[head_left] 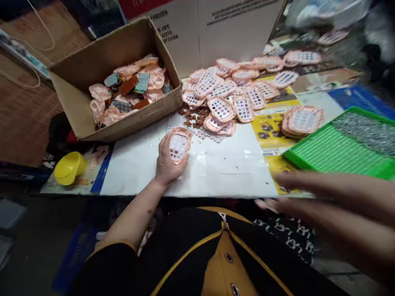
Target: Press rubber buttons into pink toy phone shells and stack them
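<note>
My left hand [167, 164] is wrapped round an oval pink plastic shell [179, 146] with a white face and rows of small dark openings. I hold it tilted up above the white board [216, 172]. Motion smears my right hand [304, 186] at the table's front right edge, so its fingers cannot be made out. Nearest to it is a green plastic tray [345, 150] holding many small shiny silver bits. Beyond my left hand lies a heap of similar pink shells [220, 109], with small brown pieces [194, 117] scattered at its near side.
An open cardboard box [123, 117] at the back left holds pink shells and teal and brown pieces. A stack of pink shells [304, 120] stands on yellow printed card. A yellow cup-like item [69, 167] sits at the left edge. A white printed carton [216, 37] stands behind.
</note>
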`<state>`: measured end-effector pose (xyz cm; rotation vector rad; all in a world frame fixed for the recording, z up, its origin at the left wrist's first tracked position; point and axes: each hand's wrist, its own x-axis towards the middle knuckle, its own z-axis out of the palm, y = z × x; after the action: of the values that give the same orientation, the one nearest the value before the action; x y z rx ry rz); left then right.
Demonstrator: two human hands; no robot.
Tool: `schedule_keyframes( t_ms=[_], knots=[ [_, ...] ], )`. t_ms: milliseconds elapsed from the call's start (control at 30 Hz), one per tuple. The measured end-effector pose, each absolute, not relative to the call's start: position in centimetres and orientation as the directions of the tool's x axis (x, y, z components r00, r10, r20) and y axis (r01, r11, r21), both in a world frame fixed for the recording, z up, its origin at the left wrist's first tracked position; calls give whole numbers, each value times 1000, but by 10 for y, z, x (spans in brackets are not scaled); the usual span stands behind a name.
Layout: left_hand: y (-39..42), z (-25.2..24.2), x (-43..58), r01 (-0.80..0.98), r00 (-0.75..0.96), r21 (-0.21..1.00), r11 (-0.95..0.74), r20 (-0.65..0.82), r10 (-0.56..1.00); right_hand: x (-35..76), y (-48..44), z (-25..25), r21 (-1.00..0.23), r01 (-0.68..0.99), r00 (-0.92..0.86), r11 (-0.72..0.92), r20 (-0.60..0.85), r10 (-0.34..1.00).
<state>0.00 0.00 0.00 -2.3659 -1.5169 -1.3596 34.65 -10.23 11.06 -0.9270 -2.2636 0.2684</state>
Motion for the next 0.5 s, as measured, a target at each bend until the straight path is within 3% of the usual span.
schedule_keyframes(
  t_ms=[100, 167, 233, 300, 367, 400, 433, 500],
  knots=[
    [22, 8, 31, 683, 236, 350, -641, 725, 647, 290, -26, 79, -743, 380, -314, 551, 457, 832],
    [35, 10, 48, 649, 264, 329, -687, 749, 608, 261, 15, 61, -940, 105, -150, 324, 307, 940],
    [45, 10, 59, 618, 258, 348, -705, 758, 599, 241, 44, 50, -978, -167, -158, 126, 153, 976],
    [51, 9, 65, 520, 176, 521, -677, 710, 682, 230, 63, 45, -956, -294, -222, 14, 83, 972],
    [54, 11, 66, 229, 50, 837, -497, 500, 865, 225, 75, 43, -933, -359, -228, -26, 61, 972],
    [55, 12, 65, 45, 28, 937, -346, 345, 938, 225, 79, 42, -924, -380, -216, -29, 58, 975],
    [56, 14, 63, -122, 54, 976, -178, 186, 981, 225, 82, 41, -918, -396, -209, -31, 58, 976],
    [57, 18, 57, -312, 219, 943, 118, -50, 974, 225, 85, 37, -916, -400, -224, -33, 63, 972]
  ],
)
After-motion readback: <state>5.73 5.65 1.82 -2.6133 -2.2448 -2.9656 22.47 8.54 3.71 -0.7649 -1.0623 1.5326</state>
